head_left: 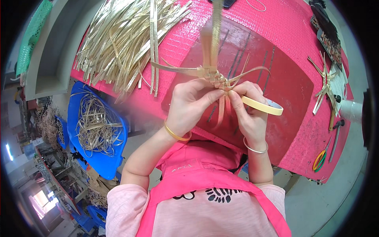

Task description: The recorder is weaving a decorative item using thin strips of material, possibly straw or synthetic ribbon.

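My left hand (189, 106) and my right hand (249, 112) meet over the middle of the table. Between their thumbs and fingertips they pinch the near end of a braided piece of gold strips (215, 78). Loose strip ends stick out from the braid to both sides, away from me and down below my fingers; the far ones are blurred. A roll of pale yellow tape (260, 106) hangs at my right hand, its ring partly behind the fingers. Underneath lies a dark red board (290, 94) with black lines.
A big heap of gold strips (118, 43) covers the table's far left. At the right lie a crossed gold strip piece (325, 85), a hammer (336, 138) and scissors (319, 160) with coloured handles. A blue bin (106, 168) of tangled strips stands beside the table's left edge.
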### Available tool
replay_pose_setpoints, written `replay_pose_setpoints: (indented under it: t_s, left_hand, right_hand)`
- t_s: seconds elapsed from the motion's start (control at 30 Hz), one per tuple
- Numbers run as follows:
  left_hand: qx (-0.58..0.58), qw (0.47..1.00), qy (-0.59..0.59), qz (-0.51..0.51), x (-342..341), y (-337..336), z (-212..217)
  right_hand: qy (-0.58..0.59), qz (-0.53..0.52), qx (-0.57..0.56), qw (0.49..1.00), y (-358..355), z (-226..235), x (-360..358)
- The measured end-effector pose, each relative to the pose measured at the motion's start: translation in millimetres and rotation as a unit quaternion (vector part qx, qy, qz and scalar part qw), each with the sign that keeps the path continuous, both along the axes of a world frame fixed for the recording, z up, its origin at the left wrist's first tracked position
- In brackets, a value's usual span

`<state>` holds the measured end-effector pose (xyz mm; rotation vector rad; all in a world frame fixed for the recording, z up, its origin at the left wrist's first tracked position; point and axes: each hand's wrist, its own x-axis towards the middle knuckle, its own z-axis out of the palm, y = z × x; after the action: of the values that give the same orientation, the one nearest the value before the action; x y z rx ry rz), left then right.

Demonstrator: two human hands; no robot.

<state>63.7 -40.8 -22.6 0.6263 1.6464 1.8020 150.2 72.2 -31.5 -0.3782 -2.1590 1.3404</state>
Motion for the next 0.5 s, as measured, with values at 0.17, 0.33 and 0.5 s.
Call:
replay_pose_setpoints:
  t_s: [0.17, 0.33, 0.5]
  left_hand:
    - [0.012, 1.000, -0.013, 0.020, 8.5, 8.2, -3.8]
    - [0.053, 0.952, -0.302, -0.027, -6.0, 5.4, 18.2]
    - [-0.286, 0.846, 0.241, -0.380, -75.9, 34.1, 9.4]
  right_hand:
    - [0.109, -0.063, -0.371, 0.920, -23.8, -12.7, -1.4]
    - [0.232, -0.236, -0.445, 0.832, 29.8, -7.3, 18.2]
    - [0.181, -0.230, 0.049, 0.955, 39.4, 4.1, 72.1]
